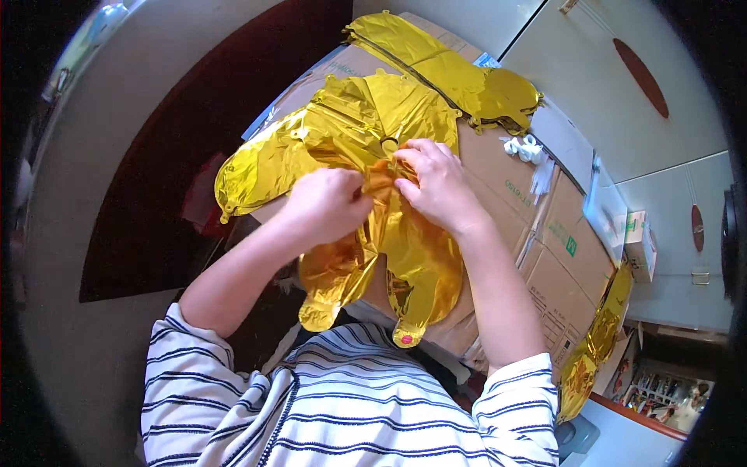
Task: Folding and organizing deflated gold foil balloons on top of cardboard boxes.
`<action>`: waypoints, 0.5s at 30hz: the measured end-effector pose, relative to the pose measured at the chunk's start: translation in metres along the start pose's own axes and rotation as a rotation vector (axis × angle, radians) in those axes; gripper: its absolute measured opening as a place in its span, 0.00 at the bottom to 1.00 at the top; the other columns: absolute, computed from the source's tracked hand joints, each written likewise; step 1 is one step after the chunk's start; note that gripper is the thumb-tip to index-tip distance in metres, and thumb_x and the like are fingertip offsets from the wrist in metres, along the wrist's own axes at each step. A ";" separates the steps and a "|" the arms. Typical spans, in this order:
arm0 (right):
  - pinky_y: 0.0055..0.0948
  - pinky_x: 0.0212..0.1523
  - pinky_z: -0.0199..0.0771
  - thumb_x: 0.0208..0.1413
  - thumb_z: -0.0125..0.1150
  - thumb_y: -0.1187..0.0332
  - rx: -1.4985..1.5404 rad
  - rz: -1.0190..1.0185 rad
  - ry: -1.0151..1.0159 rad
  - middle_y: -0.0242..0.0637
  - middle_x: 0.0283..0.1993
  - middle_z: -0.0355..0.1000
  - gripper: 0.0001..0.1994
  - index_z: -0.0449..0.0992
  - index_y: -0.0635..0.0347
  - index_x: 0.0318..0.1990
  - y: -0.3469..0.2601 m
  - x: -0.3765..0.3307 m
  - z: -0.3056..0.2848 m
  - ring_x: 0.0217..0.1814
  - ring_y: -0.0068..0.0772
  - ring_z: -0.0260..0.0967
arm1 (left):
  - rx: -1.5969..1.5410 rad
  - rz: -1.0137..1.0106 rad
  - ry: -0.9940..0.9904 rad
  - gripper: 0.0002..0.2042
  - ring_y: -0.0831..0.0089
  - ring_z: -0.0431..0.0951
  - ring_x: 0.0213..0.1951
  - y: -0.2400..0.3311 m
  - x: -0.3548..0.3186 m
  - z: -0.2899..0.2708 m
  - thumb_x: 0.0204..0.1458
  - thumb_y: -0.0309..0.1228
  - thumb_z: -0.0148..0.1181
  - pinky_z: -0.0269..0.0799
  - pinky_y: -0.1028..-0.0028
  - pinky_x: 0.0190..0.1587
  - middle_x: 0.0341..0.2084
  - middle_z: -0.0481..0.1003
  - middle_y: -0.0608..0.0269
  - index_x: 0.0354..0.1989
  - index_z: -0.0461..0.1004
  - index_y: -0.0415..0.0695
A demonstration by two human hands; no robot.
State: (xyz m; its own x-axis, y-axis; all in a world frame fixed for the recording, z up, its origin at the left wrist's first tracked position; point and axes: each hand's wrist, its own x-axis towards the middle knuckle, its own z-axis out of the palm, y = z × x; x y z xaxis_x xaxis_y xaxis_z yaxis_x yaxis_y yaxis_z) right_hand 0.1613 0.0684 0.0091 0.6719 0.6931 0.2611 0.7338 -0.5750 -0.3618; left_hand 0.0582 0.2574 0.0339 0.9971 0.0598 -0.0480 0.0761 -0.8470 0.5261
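Several flat gold foil balloons [420,268] lie bunched and overlapping on a cardboard surface in front of me. My left hand [331,204] is closed like a fist on crumpled foil near their middle. Opposite it, my right hand [438,187] pinches the gathered foil with bent fingers, close to a small ring-like spot. Two rounded ends of the foil hang toward my body, one with a small red dot at its tip. What lies inside the folds between my hands is hidden.
Flattened cardboard [498,187] serves as the work surface. Across its far side rests a stack of flat gold balloons [459,74]. White ribbon rolls [525,148] and thin pale strips [542,179] sit to the right. More gold foil [595,350] drapes over the right edge, near white cabinets [638,86].
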 end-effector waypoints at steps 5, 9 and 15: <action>0.44 0.62 0.67 0.49 0.69 0.64 -0.005 -0.003 -0.011 0.39 0.57 0.71 0.19 0.78 0.54 0.51 0.003 -0.002 0.002 0.62 0.44 0.67 | -0.336 -0.069 0.023 0.11 0.72 0.76 0.27 -0.021 0.007 -0.056 0.50 0.31 0.60 0.74 0.70 0.33 0.23 0.77 0.58 0.34 0.76 0.33; 0.44 0.61 0.67 0.49 0.69 0.64 -0.006 -0.005 -0.019 0.38 0.57 0.71 0.20 0.78 0.53 0.51 0.000 0.000 0.000 0.62 0.43 0.67 | -0.458 0.053 -0.047 0.10 0.81 0.75 0.29 -0.060 0.039 -0.083 0.49 0.24 0.60 0.73 0.75 0.33 0.27 0.78 0.64 0.39 0.76 0.33; 0.44 0.60 0.68 0.49 0.69 0.64 -0.033 -0.011 -0.006 0.38 0.57 0.72 0.19 0.78 0.52 0.51 0.001 0.000 0.003 0.61 0.43 0.67 | -0.277 0.058 -0.158 0.07 0.79 0.75 0.28 -0.095 0.082 -0.127 0.49 0.25 0.60 0.72 0.75 0.33 0.26 0.76 0.66 0.36 0.77 0.36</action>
State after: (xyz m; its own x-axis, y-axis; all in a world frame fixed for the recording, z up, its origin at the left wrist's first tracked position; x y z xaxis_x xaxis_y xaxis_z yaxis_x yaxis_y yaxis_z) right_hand 0.1619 0.0687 0.0063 0.6630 0.7022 0.2594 0.7442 -0.5810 -0.3295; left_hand 0.1339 0.4100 0.0881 0.9877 -0.0855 -0.1309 0.0405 -0.6691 0.7421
